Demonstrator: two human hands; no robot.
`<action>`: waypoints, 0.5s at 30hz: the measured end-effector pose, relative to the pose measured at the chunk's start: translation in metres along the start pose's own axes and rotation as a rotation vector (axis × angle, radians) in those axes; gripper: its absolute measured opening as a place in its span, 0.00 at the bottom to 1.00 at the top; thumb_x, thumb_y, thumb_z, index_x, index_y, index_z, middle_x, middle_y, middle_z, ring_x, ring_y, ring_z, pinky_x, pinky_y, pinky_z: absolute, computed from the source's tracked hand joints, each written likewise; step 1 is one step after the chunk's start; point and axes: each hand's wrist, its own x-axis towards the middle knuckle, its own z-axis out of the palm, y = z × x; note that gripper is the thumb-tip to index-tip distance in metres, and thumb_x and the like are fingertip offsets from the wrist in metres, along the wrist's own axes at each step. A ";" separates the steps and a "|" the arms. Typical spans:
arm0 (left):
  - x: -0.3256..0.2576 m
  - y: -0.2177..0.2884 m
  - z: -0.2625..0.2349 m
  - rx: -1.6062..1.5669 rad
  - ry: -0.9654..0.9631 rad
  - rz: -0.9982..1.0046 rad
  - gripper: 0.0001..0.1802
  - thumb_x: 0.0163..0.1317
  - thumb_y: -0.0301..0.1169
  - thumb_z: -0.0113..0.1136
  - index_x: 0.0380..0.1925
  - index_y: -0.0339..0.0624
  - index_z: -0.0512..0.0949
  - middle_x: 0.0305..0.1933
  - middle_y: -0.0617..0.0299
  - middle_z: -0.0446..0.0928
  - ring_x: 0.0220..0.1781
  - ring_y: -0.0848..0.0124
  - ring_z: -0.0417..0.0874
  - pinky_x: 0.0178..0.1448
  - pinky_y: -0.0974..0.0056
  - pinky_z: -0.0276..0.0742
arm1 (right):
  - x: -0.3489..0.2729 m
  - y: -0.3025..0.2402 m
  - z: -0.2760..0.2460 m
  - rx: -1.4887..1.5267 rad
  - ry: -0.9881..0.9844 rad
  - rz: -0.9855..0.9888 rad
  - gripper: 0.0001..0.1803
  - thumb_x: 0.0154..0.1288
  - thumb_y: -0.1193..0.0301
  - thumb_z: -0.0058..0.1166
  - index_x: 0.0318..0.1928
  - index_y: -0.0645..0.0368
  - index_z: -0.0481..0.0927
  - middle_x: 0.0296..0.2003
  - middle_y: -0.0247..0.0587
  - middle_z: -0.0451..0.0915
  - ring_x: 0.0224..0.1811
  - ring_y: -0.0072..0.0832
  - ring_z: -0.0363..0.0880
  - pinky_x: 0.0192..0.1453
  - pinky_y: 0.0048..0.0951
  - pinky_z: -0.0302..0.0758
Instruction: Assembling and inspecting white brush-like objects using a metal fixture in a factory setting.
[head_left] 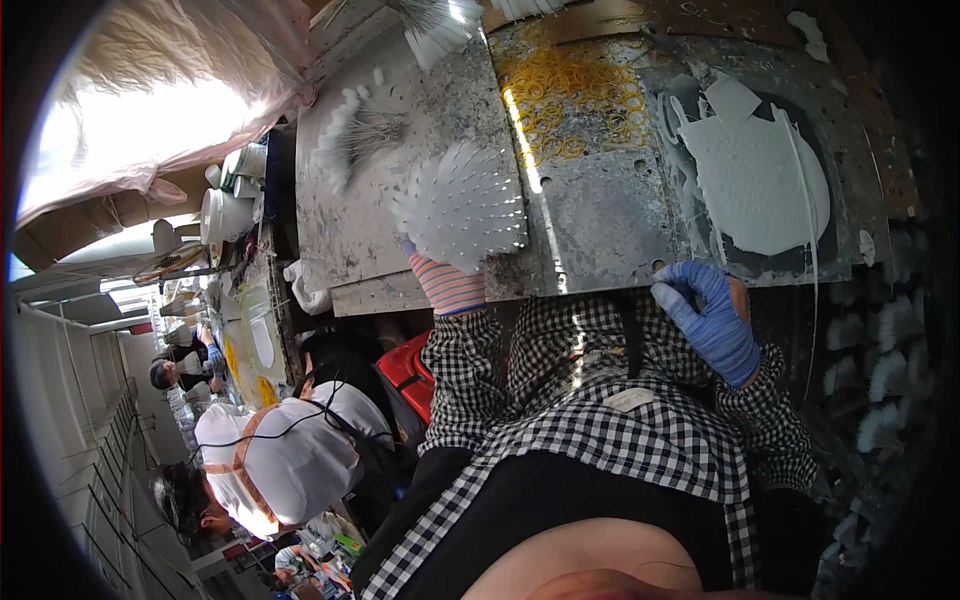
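Note:
My left hand (447, 284), in a glove with an orange-and-grey striped cuff, is closed under a bundle of thin white-tipped stems (462, 208). The stems fan out in a dome towards me and hide most of the fingers. My right hand (708, 318) wears a blue knit glove and is at the front edge of the worktable (600, 235). Its fingers are bent and drawn together; whatever they may hold is too small to make out. Beyond it, a pool of thick white paste (765, 185) spreads over a dark board, with a pale square piece (733, 98) at its far edge.
Yellow rubber bands (570, 85) lie scattered at the table's far middle. Another bundle of white-tipped stems (345, 140) rests at the left, with more at the far edge. White strings of paste hang over the front edge. A person in a white top (285, 455) sits at the left.

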 end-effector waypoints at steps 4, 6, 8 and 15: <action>-0.007 0.017 0.071 -0.342 -0.072 -0.189 0.23 0.70 0.36 0.54 0.64 0.45 0.70 0.63 0.56 0.76 0.65 0.59 0.75 0.71 0.47 0.68 | 0.019 -0.016 -0.011 -0.065 0.004 -0.085 0.07 0.63 0.73 0.65 0.40 0.61 0.85 0.31 0.38 0.86 0.29 0.20 0.83 0.34 0.22 0.79; 0.003 0.011 0.073 -0.228 -0.012 -0.153 0.22 0.69 0.32 0.55 0.63 0.46 0.70 0.61 0.56 0.77 0.63 0.60 0.77 0.70 0.48 0.71 | 0.040 -0.025 -0.018 -0.049 0.032 -0.262 0.08 0.62 0.73 0.66 0.41 0.61 0.85 0.30 0.38 0.86 0.28 0.21 0.82 0.34 0.22 0.78; 0.011 0.005 0.086 0.005 -0.011 -0.040 0.22 0.67 0.24 0.58 0.61 0.48 0.71 0.54 0.58 0.79 0.57 0.64 0.81 0.62 0.54 0.80 | 0.063 -0.052 -0.028 -0.034 -0.062 -0.207 0.09 0.64 0.74 0.65 0.45 0.62 0.84 0.35 0.32 0.84 0.37 0.19 0.81 0.46 0.23 0.79; 0.048 -0.008 0.117 0.273 -0.316 -0.065 0.31 0.68 0.19 0.57 0.69 0.48 0.60 0.54 0.56 0.77 0.53 0.65 0.82 0.58 0.60 0.82 | 0.146 -0.056 -0.001 -0.461 -0.207 -0.455 0.20 0.59 0.61 0.70 0.46 0.58 0.81 0.35 0.34 0.82 0.34 0.24 0.79 0.42 0.27 0.79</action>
